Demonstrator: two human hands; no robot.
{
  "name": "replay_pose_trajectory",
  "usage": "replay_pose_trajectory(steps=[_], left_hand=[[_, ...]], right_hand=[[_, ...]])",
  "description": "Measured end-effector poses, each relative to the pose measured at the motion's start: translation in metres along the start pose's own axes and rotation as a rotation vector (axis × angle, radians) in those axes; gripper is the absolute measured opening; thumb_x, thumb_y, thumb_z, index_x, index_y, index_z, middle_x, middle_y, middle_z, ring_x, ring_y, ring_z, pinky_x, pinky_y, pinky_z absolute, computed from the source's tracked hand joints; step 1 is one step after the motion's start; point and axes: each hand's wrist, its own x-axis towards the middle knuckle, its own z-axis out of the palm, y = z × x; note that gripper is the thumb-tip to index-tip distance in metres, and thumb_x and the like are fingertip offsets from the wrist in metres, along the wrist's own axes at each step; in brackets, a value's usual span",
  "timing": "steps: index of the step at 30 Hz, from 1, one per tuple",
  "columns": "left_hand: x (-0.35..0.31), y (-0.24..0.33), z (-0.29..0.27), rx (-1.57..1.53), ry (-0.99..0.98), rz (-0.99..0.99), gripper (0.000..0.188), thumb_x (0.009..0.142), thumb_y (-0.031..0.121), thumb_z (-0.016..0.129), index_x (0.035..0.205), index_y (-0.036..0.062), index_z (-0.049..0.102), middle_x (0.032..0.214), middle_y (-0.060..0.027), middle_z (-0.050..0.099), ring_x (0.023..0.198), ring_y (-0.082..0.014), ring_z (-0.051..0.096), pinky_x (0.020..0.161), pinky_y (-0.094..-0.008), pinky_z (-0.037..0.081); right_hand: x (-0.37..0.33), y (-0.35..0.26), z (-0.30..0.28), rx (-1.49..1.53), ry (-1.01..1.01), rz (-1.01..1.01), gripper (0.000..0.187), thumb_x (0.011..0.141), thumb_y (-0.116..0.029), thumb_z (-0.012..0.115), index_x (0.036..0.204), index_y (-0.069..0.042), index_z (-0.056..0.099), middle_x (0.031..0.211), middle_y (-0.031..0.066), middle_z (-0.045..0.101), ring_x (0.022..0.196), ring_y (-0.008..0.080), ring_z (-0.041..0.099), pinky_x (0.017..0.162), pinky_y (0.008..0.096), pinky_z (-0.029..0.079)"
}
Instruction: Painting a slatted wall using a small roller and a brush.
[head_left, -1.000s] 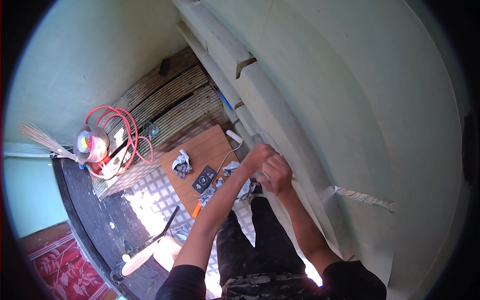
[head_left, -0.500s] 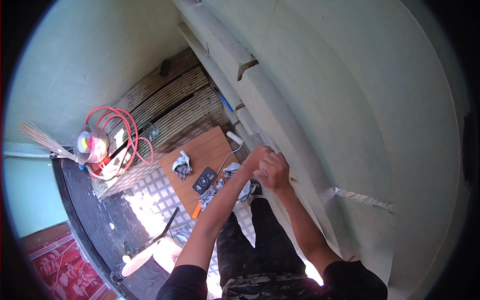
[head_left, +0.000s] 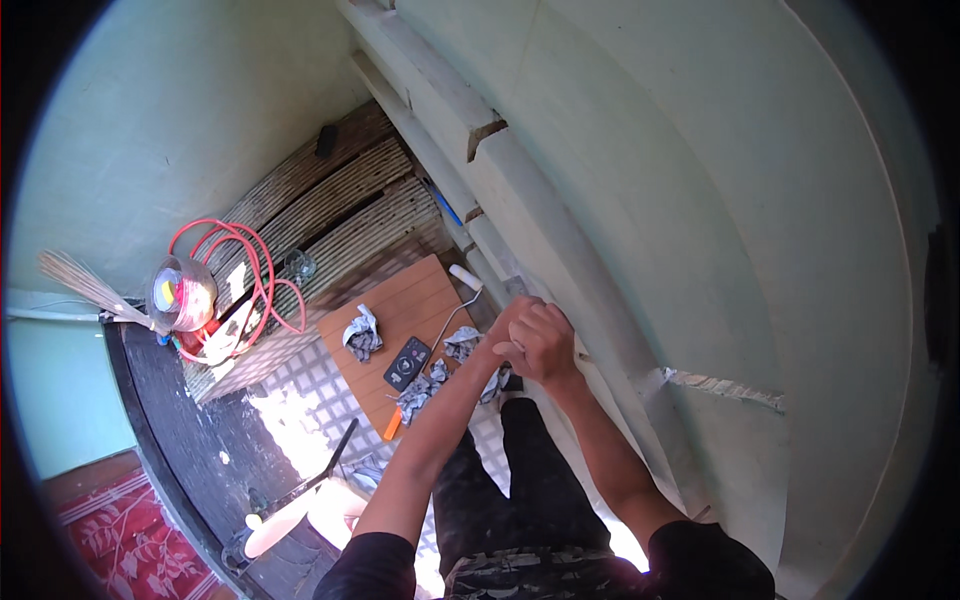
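Grey paper [head_left: 463,343] lies below right fingers [head_left: 543,318] curled over left hand [head_left: 508,320]; left fingers unclear.

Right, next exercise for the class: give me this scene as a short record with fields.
Hands: left hand and right hand together, overlapping
Grip: whether anything is held is hidden
Brown tabletop: crumpled paper-like pieces, black device, paint roller with orange handle
Ribbed bench area: red hose, clear round container beside straw broom
Right side: pale green wall

device [head_left: 408,363] between the wads [head_left: 362,338] on the board [head_left: 410,300]
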Motion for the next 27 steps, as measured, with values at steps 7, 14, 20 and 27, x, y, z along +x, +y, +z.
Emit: replay_pose_trajectory(steps=[7, 14, 20, 27], left_hand=[[-0.013, -0.018, 0.011, 0.003, 0.149, 0.149, 0.020, 0.065, 0.021, 0.061, 0.059, 0.0051, 0.052, 0.061, -0.0119, 0.054, 0.060, -0.0319, 0.052, 0.053, -0.0378, 0.039], [-0.012, -0.039, 0.004, 0.246, -0.087, 0.157, 0.017, 0.059, 0.021, 0.060, 0.055, 0.0068, 0.050, 0.059, -0.0111, 0.054, 0.060, -0.0331, 0.054, 0.054, -0.0408, 0.041], [0.000, -0.035, -0.006, 0.331, -0.079, 0.279, 0.018, 0.058, 0.020, 0.061, 0.053, 0.0068, 0.049, 0.058, -0.0118, 0.055, 0.057, -0.0331, 0.054, 0.052, -0.0425, 0.041], [-0.006, -0.037, -0.007, 0.280, -0.106, 0.112, 0.016, 0.059, 0.020, 0.061, 0.055, 0.0077, 0.052, 0.061, -0.0124, 0.057, 0.061, -0.0340, 0.056, 0.053, -0.0421, 0.041]], right_hand=[[-0.020, 0.003, 0.011, 0.018, -0.058, -0.006, 0.039, 0.077, -0.029, 0.064, 0.055, -0.009, 0.039, 0.059, 0.0074, 0.041, 0.059, 0.0281, 0.049, 0.058, 0.0385, 0.038], [-0.028, 0.001, 0.006, -0.059, -0.064, 0.001, 0.040, 0.076, -0.033, 0.066, 0.055, -0.009, 0.042, 0.060, 0.0070, 0.043, 0.060, 0.0257, 0.050, 0.059, 0.0381, 0.040], [-0.018, -0.012, -0.003, 0.022, -0.052, -0.043, 0.040, 0.074, -0.033, 0.069, 0.055, -0.010, 0.042, 0.061, 0.0070, 0.044, 0.062, 0.0263, 0.051, 0.057, 0.0375, 0.039], [-0.027, 0.007, 0.014, 0.041, -0.031, -0.004, 0.045, 0.078, -0.039, 0.067, 0.054, -0.009, 0.043, 0.060, 0.0077, 0.044, 0.060, 0.0274, 0.050, 0.055, 0.0380, 0.038]])
